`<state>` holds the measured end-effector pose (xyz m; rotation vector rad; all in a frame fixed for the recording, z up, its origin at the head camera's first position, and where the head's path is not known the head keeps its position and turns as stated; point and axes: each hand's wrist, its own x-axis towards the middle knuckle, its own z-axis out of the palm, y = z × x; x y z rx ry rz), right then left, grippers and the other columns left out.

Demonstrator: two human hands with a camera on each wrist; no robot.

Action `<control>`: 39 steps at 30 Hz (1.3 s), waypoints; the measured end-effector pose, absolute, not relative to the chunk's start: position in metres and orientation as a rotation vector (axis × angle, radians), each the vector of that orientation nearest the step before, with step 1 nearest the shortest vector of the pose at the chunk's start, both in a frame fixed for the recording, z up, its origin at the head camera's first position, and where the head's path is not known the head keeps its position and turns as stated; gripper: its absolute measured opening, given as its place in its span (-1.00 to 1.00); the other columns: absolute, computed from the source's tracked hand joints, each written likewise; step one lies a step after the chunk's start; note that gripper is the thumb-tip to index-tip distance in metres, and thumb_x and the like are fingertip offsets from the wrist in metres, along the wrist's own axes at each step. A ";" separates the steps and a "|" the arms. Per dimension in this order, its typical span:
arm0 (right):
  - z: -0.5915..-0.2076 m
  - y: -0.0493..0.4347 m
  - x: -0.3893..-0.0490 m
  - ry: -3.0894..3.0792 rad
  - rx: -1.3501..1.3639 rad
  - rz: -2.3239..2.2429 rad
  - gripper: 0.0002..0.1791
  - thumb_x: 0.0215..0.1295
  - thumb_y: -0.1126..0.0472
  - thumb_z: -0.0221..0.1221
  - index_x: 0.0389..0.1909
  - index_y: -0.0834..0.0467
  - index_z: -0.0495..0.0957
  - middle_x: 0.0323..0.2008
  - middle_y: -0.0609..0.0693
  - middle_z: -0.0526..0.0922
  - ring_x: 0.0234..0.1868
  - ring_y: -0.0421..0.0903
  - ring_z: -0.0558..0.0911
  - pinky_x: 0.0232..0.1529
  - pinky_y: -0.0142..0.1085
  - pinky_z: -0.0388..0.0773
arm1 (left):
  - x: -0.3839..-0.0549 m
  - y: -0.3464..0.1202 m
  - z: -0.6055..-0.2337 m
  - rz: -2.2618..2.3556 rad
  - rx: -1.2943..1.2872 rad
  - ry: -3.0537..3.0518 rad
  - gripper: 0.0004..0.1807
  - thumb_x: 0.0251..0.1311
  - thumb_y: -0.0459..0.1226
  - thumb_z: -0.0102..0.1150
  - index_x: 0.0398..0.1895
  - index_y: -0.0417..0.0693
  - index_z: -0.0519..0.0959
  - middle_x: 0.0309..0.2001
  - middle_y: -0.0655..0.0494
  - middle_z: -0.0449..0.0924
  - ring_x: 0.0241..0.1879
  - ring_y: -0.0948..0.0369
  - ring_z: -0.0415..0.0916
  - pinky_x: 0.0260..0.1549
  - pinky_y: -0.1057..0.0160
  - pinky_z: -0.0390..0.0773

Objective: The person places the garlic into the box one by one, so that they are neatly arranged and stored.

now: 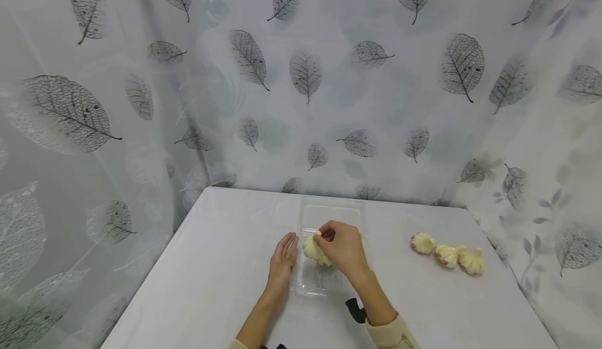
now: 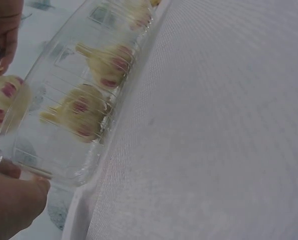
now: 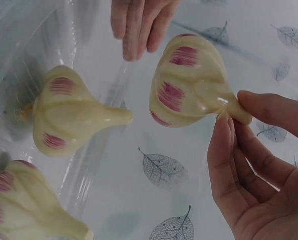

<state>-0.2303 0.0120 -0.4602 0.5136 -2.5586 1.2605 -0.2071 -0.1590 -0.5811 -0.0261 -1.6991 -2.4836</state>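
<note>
R grip [image 1: 343, 244] pinched on garlic [image 3: 186, 82], stem-up, body down-L over tray [image 1: 310, 284] (L hand [image 1: 281, 259] at L edge, fingers straight).

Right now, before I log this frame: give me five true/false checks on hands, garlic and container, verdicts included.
1. The right hand pinches a garlic bulb by its stem. True.
2. The left hand is holding a bulb as well. False: the left hand holds no bulb; it is at the left side of the clear container, fingers straight.
3. Three more bulbs lie on the white table, to the right of the container. True.
4. The container is opaque. False: it is see-through, and garlic shows through it.
5. The pinched bulb has pinkish-purple patches. True.
</note>
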 end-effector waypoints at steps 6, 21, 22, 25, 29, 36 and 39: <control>-0.466 0.007 -0.232 -2.534 0.534 1.254 -0.91 0.17 0.26 0.49 -0.40 0.12 0.75 -0.51 -0.14 0.71 -0.47 -0.28 0.63 -0.41 -0.37 0.67 | -0.206 -0.160 -0.580 -2.462 -0.044 -1.738 -0.39 0.57 -0.52 -0.26 0.63 -0.24 0.03 0.65 -0.21 -0.03 0.64 -0.04 -0.05 0.60 0.03 0.00; -0.479 0.000 -0.241 -2.565 0.583 1.195 -0.91 0.14 0.31 0.49 -0.42 0.16 0.74 -0.51 -0.08 0.73 -0.47 -0.25 0.66 -0.41 -0.35 0.70 | -0.204 -0.160 -0.578 -2.483 -0.060 -1.740 -0.39 0.59 -0.50 -0.24 0.64 -0.23 0.01 0.66 -0.23 -0.07 0.64 -0.03 -0.06 0.57 0.14 0.10; -0.480 -0.001 -0.242 -2.567 0.584 1.194 -0.91 0.14 0.31 0.49 -0.43 0.16 0.74 -0.51 -0.08 0.73 -0.48 -0.25 0.66 -0.41 -0.35 0.70 | -0.204 -0.160 -0.579 -2.481 -0.066 -1.737 -0.39 0.59 -0.50 -0.25 0.64 -0.24 0.01 0.66 -0.24 -0.08 0.64 -0.05 -0.07 0.57 0.12 0.09; -0.480 -0.002 -0.245 -2.582 0.588 1.184 -0.91 0.13 0.30 0.49 -0.44 0.14 0.74 -0.52 -0.10 0.73 -0.48 -0.25 0.66 -0.41 -0.33 0.70 | -0.204 -0.160 -0.579 -2.483 -0.064 -1.733 -0.39 0.59 -0.50 -0.24 0.64 -0.24 0.01 0.66 -0.24 -0.07 0.64 -0.04 -0.06 0.57 0.14 0.10; -0.481 -0.003 -0.249 -2.617 0.596 1.165 -0.90 0.14 0.27 0.49 -0.43 0.13 0.73 -0.52 -0.12 0.72 -0.47 -0.26 0.65 -0.41 -0.31 0.69 | -0.204 -0.161 -0.580 -2.480 -0.060 -1.733 -0.40 0.60 -0.49 -0.25 0.64 -0.24 0.02 0.66 -0.23 -0.06 0.64 -0.05 -0.05 0.55 0.18 0.13; -0.484 -0.003 -0.252 -2.649 0.600 1.139 -0.90 0.11 0.27 0.49 -0.44 0.13 0.73 -0.53 -0.13 0.71 -0.49 -0.26 0.63 -0.45 -0.33 0.67 | -0.204 -0.160 -0.580 -2.478 -0.069 -1.731 -0.39 0.58 -0.52 -0.27 0.64 -0.27 0.00 0.65 -0.26 -0.07 0.64 -0.07 -0.06 0.53 0.20 0.15; -0.484 -0.004 -0.253 -2.665 0.619 1.141 -0.90 0.11 0.29 0.49 -0.43 0.15 0.74 -0.53 -0.11 0.71 -0.49 -0.25 0.64 -0.46 -0.33 0.66 | -0.204 -0.161 -0.580 -2.477 -0.078 -1.737 -0.38 0.58 -0.53 -0.30 0.64 -0.26 -0.02 0.66 -0.23 -0.08 0.64 -0.05 -0.08 0.55 0.19 0.13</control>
